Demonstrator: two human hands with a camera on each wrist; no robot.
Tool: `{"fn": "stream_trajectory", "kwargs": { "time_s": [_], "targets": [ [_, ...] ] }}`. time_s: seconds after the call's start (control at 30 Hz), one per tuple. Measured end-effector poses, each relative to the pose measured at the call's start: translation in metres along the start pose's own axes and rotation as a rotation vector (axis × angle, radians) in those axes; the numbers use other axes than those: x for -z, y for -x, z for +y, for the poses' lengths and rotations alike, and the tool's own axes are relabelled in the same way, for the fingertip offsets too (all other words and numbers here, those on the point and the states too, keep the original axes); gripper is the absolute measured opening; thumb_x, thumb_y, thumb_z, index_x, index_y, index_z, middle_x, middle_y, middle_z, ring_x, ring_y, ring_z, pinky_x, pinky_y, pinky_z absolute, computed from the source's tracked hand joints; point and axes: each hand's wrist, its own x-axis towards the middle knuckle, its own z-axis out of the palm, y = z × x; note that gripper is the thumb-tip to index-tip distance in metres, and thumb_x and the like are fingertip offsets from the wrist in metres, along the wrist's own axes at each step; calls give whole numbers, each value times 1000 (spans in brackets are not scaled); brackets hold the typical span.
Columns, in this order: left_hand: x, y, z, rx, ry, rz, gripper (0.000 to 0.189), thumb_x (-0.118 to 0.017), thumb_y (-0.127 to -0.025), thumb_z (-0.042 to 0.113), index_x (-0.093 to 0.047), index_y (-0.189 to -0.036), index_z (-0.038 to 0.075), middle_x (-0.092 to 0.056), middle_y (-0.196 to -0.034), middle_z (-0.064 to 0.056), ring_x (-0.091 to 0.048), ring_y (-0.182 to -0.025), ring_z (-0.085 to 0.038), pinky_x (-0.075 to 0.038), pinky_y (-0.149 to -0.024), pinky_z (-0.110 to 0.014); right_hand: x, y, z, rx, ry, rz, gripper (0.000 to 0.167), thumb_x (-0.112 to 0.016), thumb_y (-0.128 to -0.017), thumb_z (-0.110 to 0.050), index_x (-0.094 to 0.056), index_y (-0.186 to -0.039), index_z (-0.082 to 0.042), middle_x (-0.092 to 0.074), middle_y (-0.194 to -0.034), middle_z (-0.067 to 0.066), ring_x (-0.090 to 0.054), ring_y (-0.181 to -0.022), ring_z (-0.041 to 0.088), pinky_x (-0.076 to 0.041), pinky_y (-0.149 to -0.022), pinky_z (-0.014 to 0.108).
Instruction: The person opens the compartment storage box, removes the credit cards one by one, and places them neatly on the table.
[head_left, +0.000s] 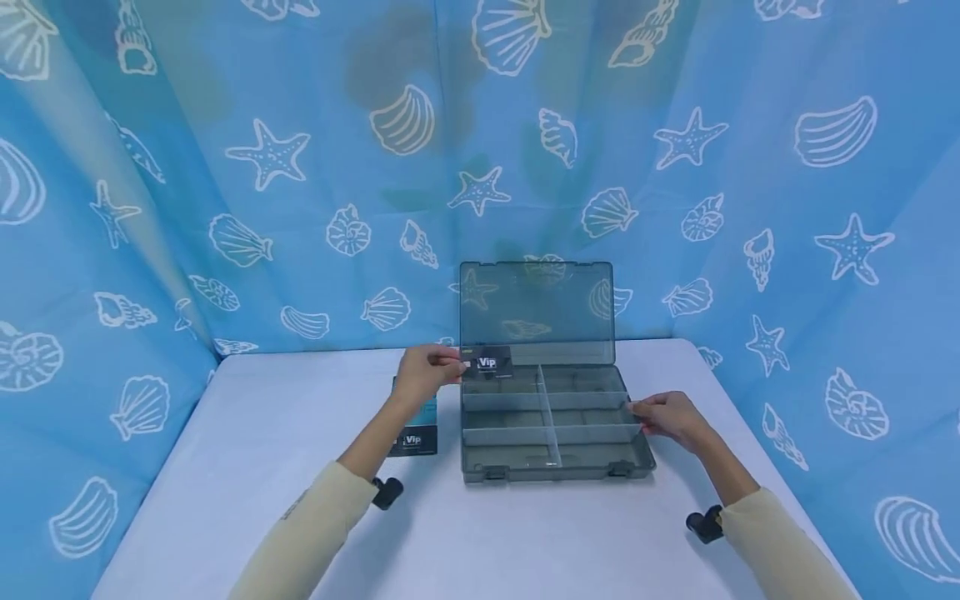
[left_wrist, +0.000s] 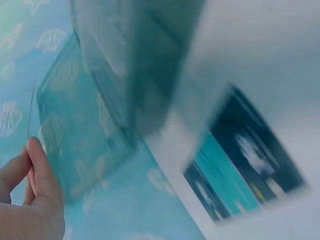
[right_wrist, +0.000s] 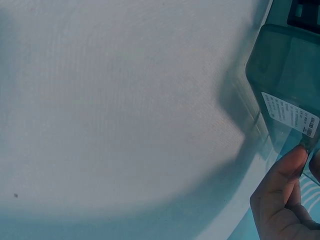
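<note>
My left hand (head_left: 422,373) pinches a black card marked "Vip" (head_left: 487,362) by its left edge, above the back left compartment of a grey see-through compartment box (head_left: 536,477). In the left wrist view the card (left_wrist: 31,107) shows edge-on between the left hand's (left_wrist: 37,205) thumb and fingers. The box's lid (head_left: 536,304) stands raised at the back. At the box's right side, my right hand (head_left: 672,417) grips the side wall between thumb and fingers. In the right wrist view that hand (right_wrist: 282,200) sits beside a white label (right_wrist: 292,114) on the box.
Left of the box, a black "Vip" card (head_left: 414,442) and a teal card (head_left: 428,412) lie on the white table (head_left: 525,533), partly behind the left forearm. Thin dividers (head_left: 551,417) split the box into several compartments. A blue shell-patterned curtain (head_left: 300,208) surrounds the table.
</note>
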Motion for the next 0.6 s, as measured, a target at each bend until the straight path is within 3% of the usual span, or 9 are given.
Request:
{"fn": "stream_trajectory", "kwargs": {
  "time_s": [0.13, 0.33, 0.43, 0.6],
  "targets": [
    [34, 28, -17, 72, -50, 63, 18, -73, -88, 12, -70, -104, 5, -69, -91, -7, -70, -78, -16, -59, -76, -32, 1, 2, 4, -5, 12, -12, 53, -64, -95, -33, -53, -122, 11, -61, -99, 15, -63, -79, 20, -57, -74, 30],
    [67, 64, -56, 118, -103, 72, 18, -73, -87, 7, -69, -104, 0, -69, -87, -7, -70, -75, -17, -59, -78, -39, 1, 1, 3, -1, 17, -16, 55, -63, -96, -34, -52, -124, 12, -61, -98, 15, -63, -79, 19, -57, -74, 29],
    [77, 77, -76, 166, -104, 82, 18, -73, -86, 4, -69, -102, -1, -69, -85, -8, -69, -72, -18, -59, -76, -40, 0, 0, 0, 8, 2, -29, 54, -63, -96, -33, -52, -123, 12, -61, -98, 15, -64, -79, 19, -57, -74, 30],
    [78, 91, -103, 256, -92, 54, 19, -75, -83, 2, -69, -101, -3, -69, -82, -8, -68, -69, -17, -59, -67, -32, 1, 1, -3, -4, -12, -39, 53, -63, -96, -33, -52, -122, 12, -61, -97, 14, -63, -79, 19, -58, -74, 30]
  ]
}}
